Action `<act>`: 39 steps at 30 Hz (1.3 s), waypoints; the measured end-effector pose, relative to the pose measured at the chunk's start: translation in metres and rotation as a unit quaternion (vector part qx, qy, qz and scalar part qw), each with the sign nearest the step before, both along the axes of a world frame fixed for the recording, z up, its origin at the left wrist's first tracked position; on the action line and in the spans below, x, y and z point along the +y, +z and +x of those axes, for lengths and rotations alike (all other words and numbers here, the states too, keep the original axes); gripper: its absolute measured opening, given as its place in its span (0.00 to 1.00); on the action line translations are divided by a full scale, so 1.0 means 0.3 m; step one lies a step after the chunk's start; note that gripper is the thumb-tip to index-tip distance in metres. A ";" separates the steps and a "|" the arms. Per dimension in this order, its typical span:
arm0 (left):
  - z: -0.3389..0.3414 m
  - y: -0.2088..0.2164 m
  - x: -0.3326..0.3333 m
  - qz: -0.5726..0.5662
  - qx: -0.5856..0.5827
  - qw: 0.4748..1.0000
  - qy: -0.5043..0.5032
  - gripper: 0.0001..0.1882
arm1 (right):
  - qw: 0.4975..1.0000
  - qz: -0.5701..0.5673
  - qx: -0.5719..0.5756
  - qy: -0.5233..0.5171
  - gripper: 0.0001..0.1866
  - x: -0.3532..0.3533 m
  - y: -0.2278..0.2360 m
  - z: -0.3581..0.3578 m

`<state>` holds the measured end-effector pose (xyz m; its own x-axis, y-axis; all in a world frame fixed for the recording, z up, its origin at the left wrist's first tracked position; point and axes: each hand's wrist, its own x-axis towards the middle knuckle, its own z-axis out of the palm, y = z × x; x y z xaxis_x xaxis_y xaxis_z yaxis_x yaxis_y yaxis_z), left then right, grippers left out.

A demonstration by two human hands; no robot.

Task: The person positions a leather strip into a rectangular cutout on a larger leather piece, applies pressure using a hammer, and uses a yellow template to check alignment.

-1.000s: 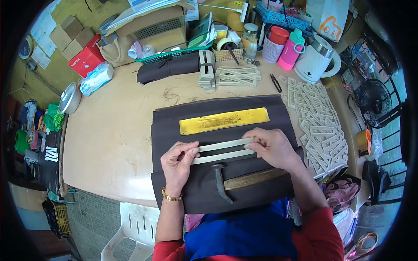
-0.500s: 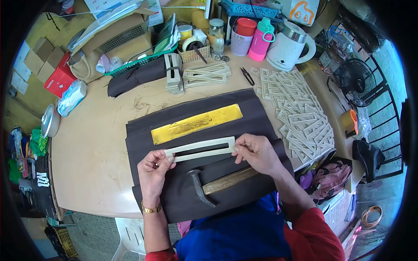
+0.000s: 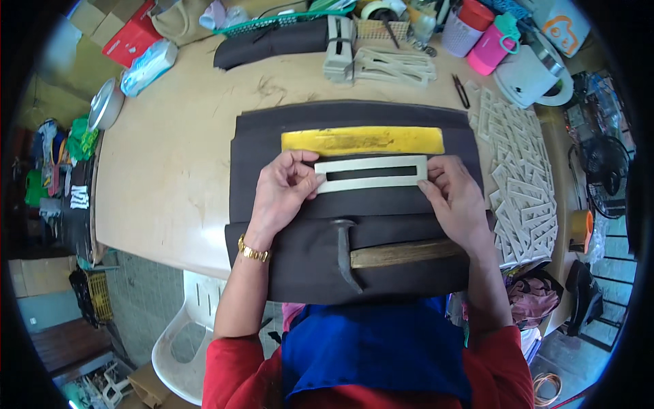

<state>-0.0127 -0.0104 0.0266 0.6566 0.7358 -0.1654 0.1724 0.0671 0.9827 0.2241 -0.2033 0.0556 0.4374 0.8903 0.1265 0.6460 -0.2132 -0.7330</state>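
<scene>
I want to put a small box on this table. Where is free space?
Bare tabletop lies left of the dark cloth, and between the cloth and the dark roll. The right side is crowded with pale cut-out frames; the far edge with cups and a kettle.

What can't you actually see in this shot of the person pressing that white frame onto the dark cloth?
- White frame: both ends lie under the fingers of the left hand and right hand.
- Hammer: handle end hidden by the right wrist.
- Table under the dark cloth: covered.
- Items along the top edge: cut off.

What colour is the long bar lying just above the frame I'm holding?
Yellow, with darker scuffs: the bar, clearest in the head view.
</scene>
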 end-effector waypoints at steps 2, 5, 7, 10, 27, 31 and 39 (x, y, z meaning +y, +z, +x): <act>-0.015 -0.033 0.000 -0.027 -0.051 0.998 0.017 0.17 | 0.994 0.050 -0.096 0.013 0.13 -0.008 0.070 -0.073; -0.023 -0.042 0.007 -0.063 -0.094 0.993 0.017 0.18 | 0.983 0.045 -0.097 0.149 0.23 -0.062 0.086 -0.163; -0.014 -0.040 0.008 -0.056 -0.083 0.995 0.010 0.18 | 0.979 0.017 -0.101 0.177 0.24 -0.082 0.085 -0.211; -0.008 -0.038 0.007 -0.054 -0.081 0.995 0.008 0.18 | 0.964 -0.018 -0.144 0.224 0.25 -0.097 0.047 -0.231; -0.021 -0.026 0.006 -0.050 -0.101 0.994 0.011 0.17 | 0.995 0.028 -0.086 -0.032 0.20 -0.033 0.062 -0.057; -0.015 -0.016 -0.004 -0.061 -0.098 0.993 0.014 0.15 | 0.963 -0.005 0.268 0.003 0.05 -0.010 -0.040 0.030; -0.003 -0.016 -0.040 0.064 0.035 0.996 0.055 0.06 | 0.949 -0.107 0.296 -0.005 0.04 0.049 -0.017 0.079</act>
